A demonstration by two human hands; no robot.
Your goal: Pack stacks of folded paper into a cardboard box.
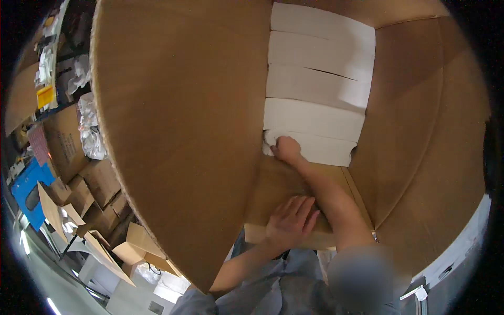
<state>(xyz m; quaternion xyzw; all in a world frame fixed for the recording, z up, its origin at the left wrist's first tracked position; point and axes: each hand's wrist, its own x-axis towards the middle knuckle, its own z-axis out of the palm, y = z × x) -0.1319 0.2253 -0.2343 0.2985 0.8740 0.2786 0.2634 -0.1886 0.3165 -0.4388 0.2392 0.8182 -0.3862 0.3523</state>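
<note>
Inside a large brown cardboard box, a row of several white boxes lies side by side. At the near end of the row, my right hand is closed, fingers curled at the left corner of the nearest white box. That corner looks crumpled or opened, and the fingertips are partly hidden. My left hand rests palm down with fingers stretched out on the cardboard surface closer to me, beside my right forearm. It holds nothing.
Tall cardboard walls rise on both sides, the right one being creased. Outside at the left are opened cartons, a blue panel, plastic bags and shelving with a yellow item.
</note>
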